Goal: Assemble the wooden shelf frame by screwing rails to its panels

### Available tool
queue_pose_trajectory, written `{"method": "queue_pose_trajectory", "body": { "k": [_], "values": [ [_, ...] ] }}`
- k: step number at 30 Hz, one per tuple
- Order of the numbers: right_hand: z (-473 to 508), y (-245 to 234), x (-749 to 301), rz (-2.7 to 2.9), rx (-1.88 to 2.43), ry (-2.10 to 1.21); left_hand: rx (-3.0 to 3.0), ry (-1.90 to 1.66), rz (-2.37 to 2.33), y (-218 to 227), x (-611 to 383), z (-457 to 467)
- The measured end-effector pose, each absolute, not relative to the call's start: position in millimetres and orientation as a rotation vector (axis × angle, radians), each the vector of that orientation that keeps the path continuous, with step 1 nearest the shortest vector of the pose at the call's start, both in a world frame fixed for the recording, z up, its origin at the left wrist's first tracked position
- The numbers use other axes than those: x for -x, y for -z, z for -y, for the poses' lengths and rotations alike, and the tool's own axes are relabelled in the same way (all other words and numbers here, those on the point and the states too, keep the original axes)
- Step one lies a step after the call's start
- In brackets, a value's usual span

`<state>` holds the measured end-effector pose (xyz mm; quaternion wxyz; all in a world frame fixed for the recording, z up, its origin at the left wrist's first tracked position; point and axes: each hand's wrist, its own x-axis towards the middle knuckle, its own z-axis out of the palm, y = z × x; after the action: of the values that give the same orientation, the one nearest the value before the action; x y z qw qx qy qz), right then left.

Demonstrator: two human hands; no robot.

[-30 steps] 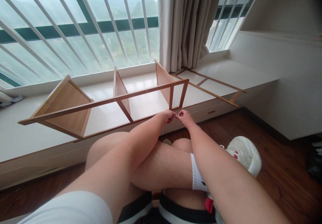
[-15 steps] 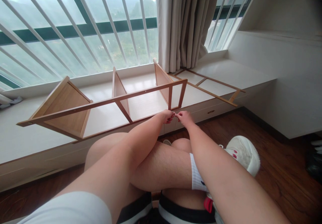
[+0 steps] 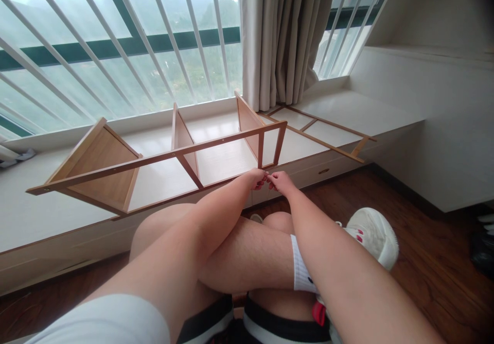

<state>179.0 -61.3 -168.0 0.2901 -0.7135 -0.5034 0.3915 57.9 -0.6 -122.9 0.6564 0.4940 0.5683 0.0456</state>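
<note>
A light-brown wooden shelf frame [image 3: 154, 158] lies on its side, with several flat boards standing across between its rails. Just below its right-hand end, my left hand [image 3: 258, 178] is closed, fingers curled and pinched. My right hand [image 3: 281, 182] meets it from the right, thumb and fingertips pressed together. The fingertips of both hands almost touch at the frame's lower right corner. Whatever lies between them is too small to make out. Beyond the hands, a second wooden frame [image 3: 309, 125], ladder-like with thin bars, lies flat and partly overhangs the ledge.
The white window ledge [image 3: 386, 109] carries both frames. Behind it are a barred window [image 3: 208, 66] and a grey curtain [image 3: 283, 40]. My crossed legs [image 3: 250, 256] and a white shoe [image 3: 372, 238] are below. A dark bag [image 3: 482, 251] stands on the wooden floor [image 3: 428, 246].
My right hand's fingers have shifted very slightly at the pinch point. The frames and my left hand look the same.
</note>
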Motion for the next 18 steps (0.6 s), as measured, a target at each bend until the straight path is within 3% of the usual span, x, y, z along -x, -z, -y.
{"method": "queue_pose_trajectory", "body": {
  "k": [18],
  "values": [
    [62.2, 162.7, -183.2, 1.402, 1.993, -0.58, -1.127, -0.093, -1.236, 124.2, -54.6, -1.9]
  ]
}}
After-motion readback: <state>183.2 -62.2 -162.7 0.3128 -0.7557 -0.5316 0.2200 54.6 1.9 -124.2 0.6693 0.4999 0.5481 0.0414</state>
